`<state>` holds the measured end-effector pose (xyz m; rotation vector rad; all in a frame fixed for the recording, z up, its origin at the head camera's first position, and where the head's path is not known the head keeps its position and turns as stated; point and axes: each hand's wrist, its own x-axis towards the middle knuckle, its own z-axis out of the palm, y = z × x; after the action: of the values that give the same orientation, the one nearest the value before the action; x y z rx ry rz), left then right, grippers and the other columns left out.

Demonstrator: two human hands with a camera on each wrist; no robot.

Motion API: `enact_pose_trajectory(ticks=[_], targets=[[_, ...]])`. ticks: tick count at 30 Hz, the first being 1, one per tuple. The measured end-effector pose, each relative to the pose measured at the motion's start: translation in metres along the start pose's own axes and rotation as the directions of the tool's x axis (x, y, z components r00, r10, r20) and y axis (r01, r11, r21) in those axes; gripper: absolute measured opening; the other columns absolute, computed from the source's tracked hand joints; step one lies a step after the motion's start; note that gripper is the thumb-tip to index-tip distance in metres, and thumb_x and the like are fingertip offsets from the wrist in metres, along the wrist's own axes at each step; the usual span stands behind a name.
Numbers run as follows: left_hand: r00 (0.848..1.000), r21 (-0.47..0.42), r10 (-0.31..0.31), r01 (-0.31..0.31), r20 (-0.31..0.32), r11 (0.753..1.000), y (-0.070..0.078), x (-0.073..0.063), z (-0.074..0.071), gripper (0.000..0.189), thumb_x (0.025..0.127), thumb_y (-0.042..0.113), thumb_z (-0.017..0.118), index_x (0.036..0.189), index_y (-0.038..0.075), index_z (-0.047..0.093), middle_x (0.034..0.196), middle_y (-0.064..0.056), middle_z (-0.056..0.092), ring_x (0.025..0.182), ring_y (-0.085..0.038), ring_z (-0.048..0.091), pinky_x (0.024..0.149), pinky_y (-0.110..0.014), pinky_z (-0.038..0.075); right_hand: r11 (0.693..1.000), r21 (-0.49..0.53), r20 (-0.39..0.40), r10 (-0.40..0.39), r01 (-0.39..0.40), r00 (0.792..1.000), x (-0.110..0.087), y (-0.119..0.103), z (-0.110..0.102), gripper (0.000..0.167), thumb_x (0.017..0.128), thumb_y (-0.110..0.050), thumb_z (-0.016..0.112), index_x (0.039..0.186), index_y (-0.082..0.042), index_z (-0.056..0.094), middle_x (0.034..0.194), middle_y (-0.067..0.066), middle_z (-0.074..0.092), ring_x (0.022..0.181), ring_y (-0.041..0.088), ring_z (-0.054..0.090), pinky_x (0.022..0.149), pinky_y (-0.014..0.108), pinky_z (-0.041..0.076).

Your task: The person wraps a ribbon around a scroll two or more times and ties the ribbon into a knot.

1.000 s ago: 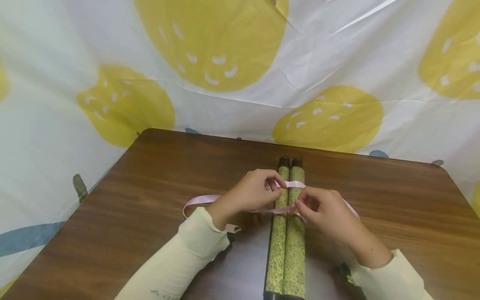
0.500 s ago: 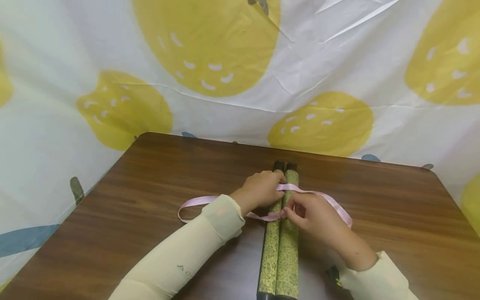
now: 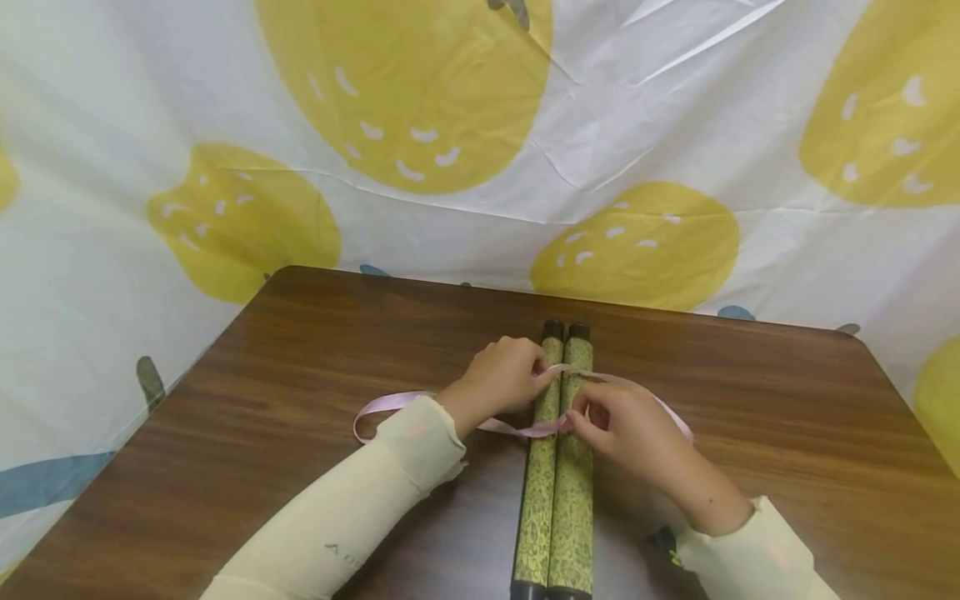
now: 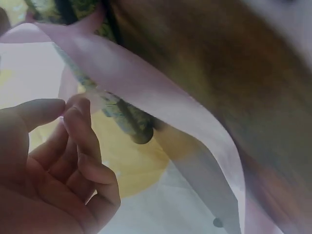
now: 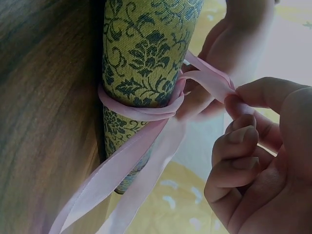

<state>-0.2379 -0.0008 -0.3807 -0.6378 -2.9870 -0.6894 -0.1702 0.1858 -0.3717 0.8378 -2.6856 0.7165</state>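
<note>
Two slim scrolls, a left one (image 3: pixel 536 508) and a right one (image 3: pixel 572 508), lie side by side on the table, covered in green-gold floral brocade with black ends. A pink ribbon (image 5: pixel 139 113) loops round them, crossing over itself; its tails trail down in the right wrist view. My left hand (image 3: pixel 501 377) pinches one stretch of ribbon over the far half of the scrolls, thumb meeting forefinger. Nearer to me, my right hand (image 3: pixel 637 427) pinches another stretch of the ribbon between thumb and forefinger, pulled out from the crossing, its other fingers curled.
The brown wood-grain table (image 3: pixel 300 358) has a rounded far edge against a white cloth (image 3: pixel 450 242) with yellow fruit prints. A ribbon loop (image 3: pixel 375 406) curves out on the left. Something dark with a yellow-green bit (image 3: pixel 663 543) shows beside the right sleeve.
My left hand came down over the scrolls and onto the ribbon, then drew back slightly left with it. The right hand keeps its pinch. The head view has shifted a little.
</note>
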Motion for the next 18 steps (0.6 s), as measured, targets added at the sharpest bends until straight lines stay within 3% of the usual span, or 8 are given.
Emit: enact_pose_trajectory(ticks=[12,18], targets=[[0.997,0.022,-0.013,0.012,0.072,1.0,-0.004,-0.046,-0.021,0.029,0.093,0.034,0.063,0.066,0.024,0.062,0.059,0.009,0.056,0.053,-0.011,0.049,0.05,-0.029,0.04,0.998,0.027,0.035,0.053,-0.054,0.998,0.0,0.001,-0.004,0.012,0.09,-0.015,0.07,0.08,-0.018,0.067,0.057,-0.01,0.051,0.049,0.0,0.039,0.045,0.02,0.037],[0.997,0.065,0.027,-0.032,0.075,0.997,-0.005,-0.067,-0.028,0.028,0.09,0.033,0.064,0.063,0.026,0.058,0.056,0.011,0.053,0.053,-0.009,0.049,0.051,-0.031,0.041,0.996,0.034,0.045,0.075,-0.077,0.996,0.0,0.0,-0.005,0.011,0.091,-0.016,0.07,0.08,-0.018,0.067,0.057,-0.01,0.05,0.048,0.001,0.039,0.045,0.021,0.037]])
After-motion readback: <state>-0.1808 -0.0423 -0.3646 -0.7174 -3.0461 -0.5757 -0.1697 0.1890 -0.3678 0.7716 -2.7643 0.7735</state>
